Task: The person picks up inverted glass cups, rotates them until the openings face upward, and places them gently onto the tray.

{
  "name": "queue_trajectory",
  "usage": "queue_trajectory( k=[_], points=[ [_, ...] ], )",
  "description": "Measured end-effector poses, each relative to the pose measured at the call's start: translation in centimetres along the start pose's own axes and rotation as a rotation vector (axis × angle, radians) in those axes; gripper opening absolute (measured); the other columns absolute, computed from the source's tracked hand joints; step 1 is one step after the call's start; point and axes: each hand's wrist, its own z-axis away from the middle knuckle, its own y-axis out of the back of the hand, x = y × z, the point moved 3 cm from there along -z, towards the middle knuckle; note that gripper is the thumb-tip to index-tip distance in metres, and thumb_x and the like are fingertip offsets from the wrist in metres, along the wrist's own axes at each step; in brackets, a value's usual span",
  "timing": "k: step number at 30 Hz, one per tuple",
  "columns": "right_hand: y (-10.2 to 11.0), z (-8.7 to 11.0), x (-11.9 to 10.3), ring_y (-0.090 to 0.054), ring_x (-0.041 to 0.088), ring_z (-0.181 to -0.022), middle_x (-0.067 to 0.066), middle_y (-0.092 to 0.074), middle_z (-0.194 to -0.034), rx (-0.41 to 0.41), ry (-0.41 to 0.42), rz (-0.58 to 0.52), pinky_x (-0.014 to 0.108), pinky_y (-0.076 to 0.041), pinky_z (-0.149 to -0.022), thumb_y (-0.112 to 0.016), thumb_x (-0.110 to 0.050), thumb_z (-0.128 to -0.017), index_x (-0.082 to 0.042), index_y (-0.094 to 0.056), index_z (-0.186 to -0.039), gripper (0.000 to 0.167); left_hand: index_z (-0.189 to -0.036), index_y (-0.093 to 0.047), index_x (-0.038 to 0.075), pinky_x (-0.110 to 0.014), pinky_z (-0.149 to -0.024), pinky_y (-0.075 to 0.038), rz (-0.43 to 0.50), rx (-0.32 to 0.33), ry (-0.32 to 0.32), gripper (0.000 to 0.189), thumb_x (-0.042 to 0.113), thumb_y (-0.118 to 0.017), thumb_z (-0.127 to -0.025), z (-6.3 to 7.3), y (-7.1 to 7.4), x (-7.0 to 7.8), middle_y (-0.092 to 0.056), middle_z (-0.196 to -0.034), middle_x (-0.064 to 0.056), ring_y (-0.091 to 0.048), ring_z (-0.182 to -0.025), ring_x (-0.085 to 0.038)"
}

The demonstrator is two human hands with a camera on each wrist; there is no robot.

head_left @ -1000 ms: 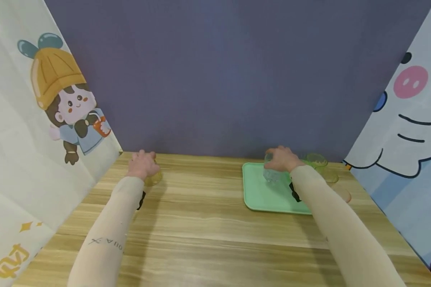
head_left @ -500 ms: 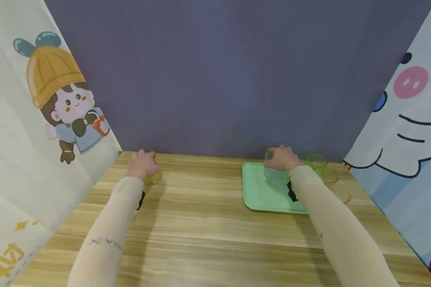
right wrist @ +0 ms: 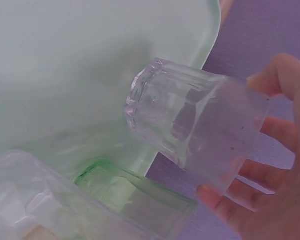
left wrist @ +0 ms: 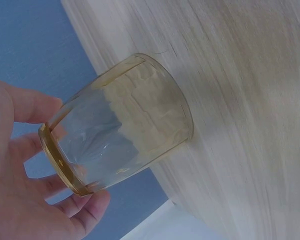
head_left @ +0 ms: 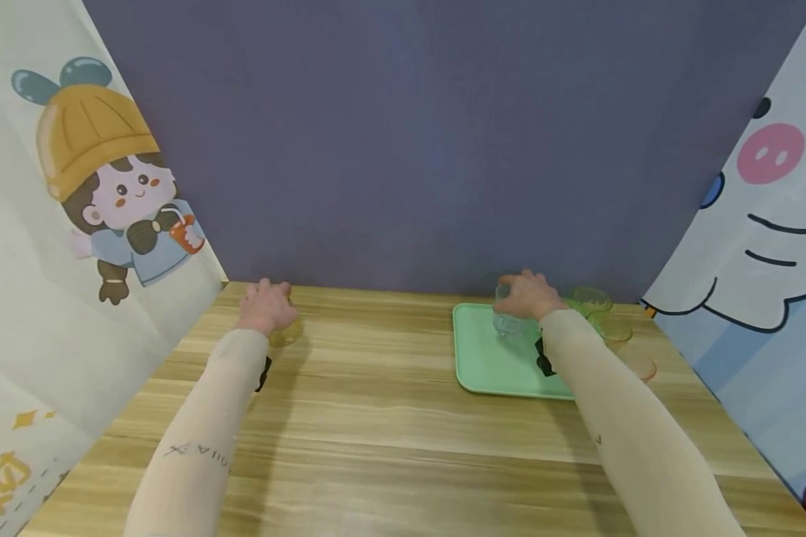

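Note:
My left hand [head_left: 266, 307] grips an amber-tinted clear cup [left wrist: 120, 120] at the back left of the table. Thumb and fingers curl around its thick-ringed end, and the wide end meets the wood, so the cup looks upside down. At the back right, my right hand [head_left: 529, 296] holds a colourless clear cup [right wrist: 190, 115] by its rim end, with the faceted base pointing down at the mint-green tray [head_left: 483, 365]. Whether that base touches the tray is hard to tell. Beside it in the right wrist view are a green-tinted cup [right wrist: 132, 195] and another clear vessel [right wrist: 35, 195].
Right of the tray are a greenish see-through round item [head_left: 592, 299], a yellowish one [head_left: 614, 328] and a pinkish one [head_left: 641, 365], partly behind my right forearm. A dark backdrop [head_left: 403, 149] rises behind the wooden table [head_left: 376, 418], with printed sheets at both sides.
My right forearm has shifted slightly left, while both hands keep hold of the same cups in nearly the same places. The printed sheet on the left shows a small shift leftward.

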Motion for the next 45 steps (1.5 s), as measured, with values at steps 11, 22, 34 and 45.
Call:
queue_trajectory(
  k=[11,22,34,45],
  points=[
    [2.0,-5.0,2.4,-0.009,0.058,-0.145,0.034,-0.013,-0.160,0.003,0.059,0.019,0.077,-0.030,-0.102,-0.063,-0.042,-0.095,-0.008,-0.035,-0.158,0.076,-0.151,-0.042,0.003,-0.072,-0.103,-0.029,-0.001,0.026,0.074,0.060,0.018,-0.042,-0.093,-1.9,-0.4,2.0,-0.030,-0.145,-0.036,-0.025,-0.130,-0.058],
    [2.8,-5.8,3.2,-0.004,0.060,-0.145,0.036,-0.005,-0.162,-0.040,0.091,0.025,0.080,-0.024,-0.104,-0.051,-0.047,-0.101,-0.010,-0.024,-0.162,0.076,-0.150,-0.044,0.003,-0.075,-0.103,-0.029,-0.016,0.044,0.050,0.059,0.028,-0.046,-0.096,-2.8,-0.6,2.2,-0.029,-0.146,-0.038,-0.022,-0.133,-0.060],
    [3.6,-3.4,2.2,-0.001,0.057,-0.147,0.034,-0.006,-0.163,0.016,0.135,0.023,0.077,-0.018,-0.109,-0.051,-0.054,-0.100,-0.010,-0.022,-0.163,0.082,-0.147,-0.049,0.006,-0.074,-0.105,-0.027,0.000,0.051,-0.002,0.054,0.032,-0.046,-0.101,-2.3,-0.7,2.7,-0.031,-0.148,-0.035,-0.020,-0.137,-0.059],
    [3.1,0.7,0.8,0.009,0.054,-0.148,0.029,0.006,-0.166,0.018,0.107,0.000,0.072,0.002,-0.115,-0.042,-0.076,-0.094,-0.013,-0.012,-0.164,0.099,-0.146,-0.050,0.005,-0.072,-0.103,-0.032,0.040,0.079,-0.079,0.051,0.030,-0.046,-0.102,-0.2,-0.2,3.2,-0.032,-0.148,-0.035,-0.027,-0.133,-0.057]
  ],
)
